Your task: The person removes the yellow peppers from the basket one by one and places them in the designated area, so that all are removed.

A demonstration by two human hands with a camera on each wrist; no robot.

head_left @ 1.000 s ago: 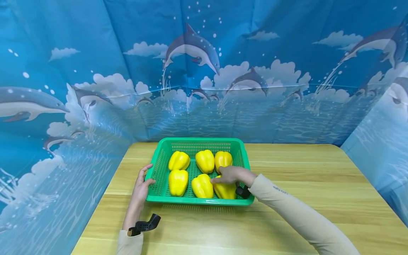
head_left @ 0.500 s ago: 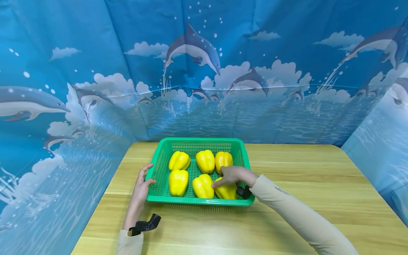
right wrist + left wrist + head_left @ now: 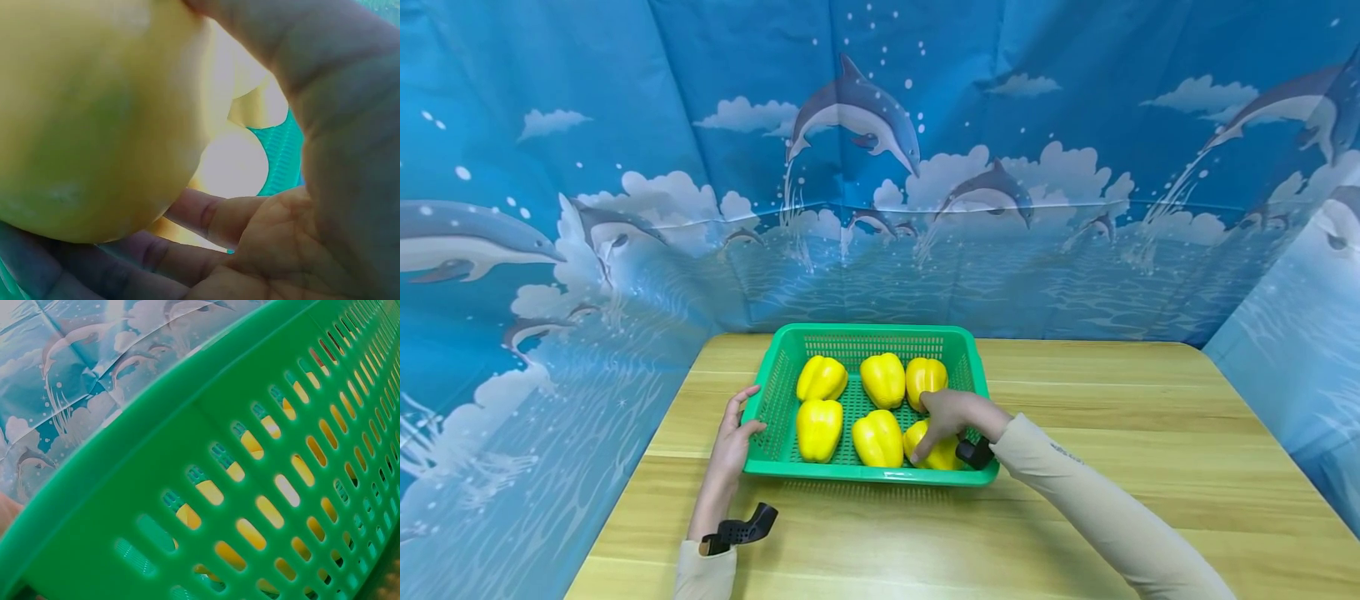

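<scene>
Holds a yellow pepper (image 3: 943, 455) with the right hand (image 3: 953, 414), in the near right corner of the basket (image 3: 865, 472). Curls the thumb and fingers round it from opposite sides, as seen closely from the right wrist. Slants the right forearm over the right rim, with the back of the hand turned up. Touches the left rim with the left hand (image 3: 730, 446), with thumb and forefinger spread wide apart. Cannot tell how its other fingers lie. Wears long pale sleeves (image 3: 1093, 496) and black camera mounts (image 3: 745, 527) at the wrists.

Looks glossy and lobed, this pepper, with a greenish patch in the close view. Lies just beside five other peppers (image 3: 877, 439), also yellow and smooth, set in two loose rows. Is made of green plastic, the basket: rectangular, with rounded corners, a pierced floor and rows of oval slots in the walls.

Stands on a table (image 3: 1112, 408) of pale wood grain, with rounded far corners. Behind and at both sides, hangs as a creased blue curtain (image 3: 850, 267), printed with dolphins, clouds and water.
</scene>
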